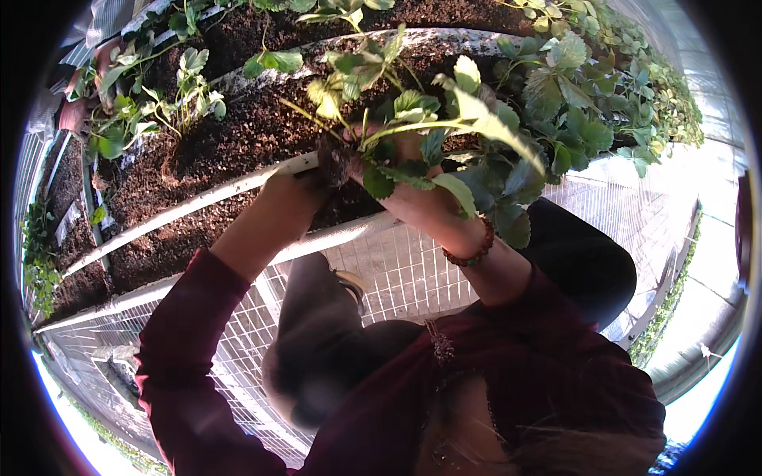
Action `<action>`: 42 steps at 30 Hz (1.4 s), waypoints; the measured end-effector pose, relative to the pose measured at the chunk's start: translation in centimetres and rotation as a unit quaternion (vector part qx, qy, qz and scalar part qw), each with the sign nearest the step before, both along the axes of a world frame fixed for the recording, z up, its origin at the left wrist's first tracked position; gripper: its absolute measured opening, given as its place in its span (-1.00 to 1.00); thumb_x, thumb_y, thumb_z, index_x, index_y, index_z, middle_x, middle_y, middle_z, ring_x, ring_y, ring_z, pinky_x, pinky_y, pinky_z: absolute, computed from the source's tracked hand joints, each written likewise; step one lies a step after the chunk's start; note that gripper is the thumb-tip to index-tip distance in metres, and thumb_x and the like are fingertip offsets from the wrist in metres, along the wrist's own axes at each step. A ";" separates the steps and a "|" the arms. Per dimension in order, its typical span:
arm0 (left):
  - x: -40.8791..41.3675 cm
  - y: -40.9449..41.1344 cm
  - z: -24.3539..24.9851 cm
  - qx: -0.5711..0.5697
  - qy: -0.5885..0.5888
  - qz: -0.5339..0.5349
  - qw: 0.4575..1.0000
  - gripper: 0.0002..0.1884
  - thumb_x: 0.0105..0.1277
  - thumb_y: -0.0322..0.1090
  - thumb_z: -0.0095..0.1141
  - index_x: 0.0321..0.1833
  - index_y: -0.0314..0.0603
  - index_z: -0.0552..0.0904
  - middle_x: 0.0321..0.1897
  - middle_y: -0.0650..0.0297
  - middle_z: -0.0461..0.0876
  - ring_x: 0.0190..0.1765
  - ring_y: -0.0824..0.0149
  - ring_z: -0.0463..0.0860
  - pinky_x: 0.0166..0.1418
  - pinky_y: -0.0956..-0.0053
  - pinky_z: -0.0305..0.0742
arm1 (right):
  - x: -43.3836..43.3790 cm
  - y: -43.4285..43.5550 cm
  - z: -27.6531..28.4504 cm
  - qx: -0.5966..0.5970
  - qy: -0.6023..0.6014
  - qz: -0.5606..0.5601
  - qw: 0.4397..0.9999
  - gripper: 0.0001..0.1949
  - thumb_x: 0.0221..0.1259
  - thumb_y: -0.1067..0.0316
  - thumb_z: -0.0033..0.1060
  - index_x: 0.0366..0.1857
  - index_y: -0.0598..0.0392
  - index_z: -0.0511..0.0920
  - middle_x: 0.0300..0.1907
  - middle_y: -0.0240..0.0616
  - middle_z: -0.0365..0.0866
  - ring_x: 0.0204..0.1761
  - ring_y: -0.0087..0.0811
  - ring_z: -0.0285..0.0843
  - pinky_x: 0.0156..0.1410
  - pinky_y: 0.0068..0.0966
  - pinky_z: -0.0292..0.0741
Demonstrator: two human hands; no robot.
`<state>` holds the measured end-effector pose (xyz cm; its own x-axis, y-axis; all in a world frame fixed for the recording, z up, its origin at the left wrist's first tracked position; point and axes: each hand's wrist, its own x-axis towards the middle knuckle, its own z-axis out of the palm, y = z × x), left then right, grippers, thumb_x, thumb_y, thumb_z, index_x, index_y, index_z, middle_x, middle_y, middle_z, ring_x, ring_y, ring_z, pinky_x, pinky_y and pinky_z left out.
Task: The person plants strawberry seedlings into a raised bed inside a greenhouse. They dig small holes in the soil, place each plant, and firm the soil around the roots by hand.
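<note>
A leafy strawberry plant (440,125) with a dark root clump (334,162) is in my right hand (396,160), whose fingers are partly covered by stems and leaves. A beaded bracelet is on that wrist. Close to the root clump, my left hand (293,199) reaches to the dark soil beside a white pipe (196,193); its fingertips are hidden. The pipe runs lengthwise over the planting bed (226,140). Another small strawberry plant (187,95), with roots showing, stands on the soil at the upper left.
Dense strawberry foliage (571,101) fills the bed to the right. A pale bed edge (339,235) crosses in front of my knees, above a paved floor (411,273). Another person's hand (72,116) shows at the far left, beside more plants.
</note>
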<state>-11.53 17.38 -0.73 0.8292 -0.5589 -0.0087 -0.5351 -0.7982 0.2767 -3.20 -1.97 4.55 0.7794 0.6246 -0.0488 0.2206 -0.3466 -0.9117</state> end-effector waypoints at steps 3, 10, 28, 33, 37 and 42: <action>1.1 -1.7 -0.9 0.059 0.051 0.041 0.996 -0.68 0.14 -0.32 0.08 -0.02 -0.11 0.66 -0.10 0.14 0.68 0.06 0.15 0.62 0.17 0.33 0.49 | 1.4 0.4 1.0 -0.032 -0.058 0.008 0.998 -0.75 0.21 0.40 0.27 -0.08 0.25 0.54 -0.26 -0.25 0.66 -0.25 -0.52 0.57 -0.19 -0.54 0.49; 2.3 -2.4 0.0 0.163 0.184 0.060 0.968 -0.65 0.09 -0.29 0.12 -0.01 0.00 0.67 -0.14 0.13 0.68 -0.09 0.13 0.67 -0.03 0.31 0.59 | 1.4 0.1 -0.9 0.070 -0.070 -0.069 0.993 -0.88 0.11 0.34 0.25 -0.41 0.11 0.52 -0.43 -0.26 0.58 -0.34 -0.30 0.59 -0.24 -0.37 0.48; -2.4 2.8 2.1 0.067 0.039 0.037 0.996 -0.63 0.08 -0.27 0.16 0.01 0.14 0.66 -0.07 0.21 0.64 -0.25 0.19 0.69 -0.24 0.33 0.60 | -3.6 1.2 -8.9 0.103 -0.003 0.014 0.995 -0.83 0.15 0.35 0.23 -0.21 0.09 0.53 -0.13 -0.24 0.61 -0.19 -0.40 0.59 -0.10 -0.45 0.55; -3.5 3.9 2.1 0.076 0.112 0.069 0.988 -0.62 0.10 -0.22 0.21 0.04 0.06 0.63 -0.10 0.18 0.65 -0.29 0.13 0.70 -0.25 0.34 0.60 | -4.1 3.1 -8.2 -0.071 0.020 0.055 0.996 -0.78 0.03 0.45 0.19 -0.19 0.17 0.59 -0.30 -0.08 0.65 -0.21 -0.11 0.63 -0.14 -0.28 0.55; -2.3 3.4 2.6 0.013 0.145 0.108 0.983 -0.57 0.21 -0.24 0.14 0.15 -0.13 0.54 -0.01 0.07 0.63 -0.30 0.06 0.69 -0.24 0.26 0.60 | -3.7 3.2 -3.2 -0.206 -0.137 0.077 0.966 -0.70 0.00 0.44 0.26 -0.11 0.20 0.59 -0.25 0.02 0.64 -0.19 -0.07 0.63 -0.13 -0.35 0.54; -3.6 4.1 -4.5 -0.441 0.301 0.192 0.823 -0.56 0.18 -0.27 0.22 0.12 -0.23 0.54 -0.06 0.07 0.64 -0.13 0.23 0.68 -0.04 0.39 0.59 | -3.1 3.2 -6.5 -0.116 0.042 0.041 0.992 -0.74 0.03 0.45 0.13 -0.15 0.14 0.59 -0.27 -0.05 0.64 -0.23 -0.09 0.63 -0.19 -0.33 0.52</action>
<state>-15.14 21.44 -5.25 0.9401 -0.2654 -0.2139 0.1561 -0.2227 0.9623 -6.25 1.23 -2.00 0.7142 0.6498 -0.2602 0.1840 -0.5329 -0.8259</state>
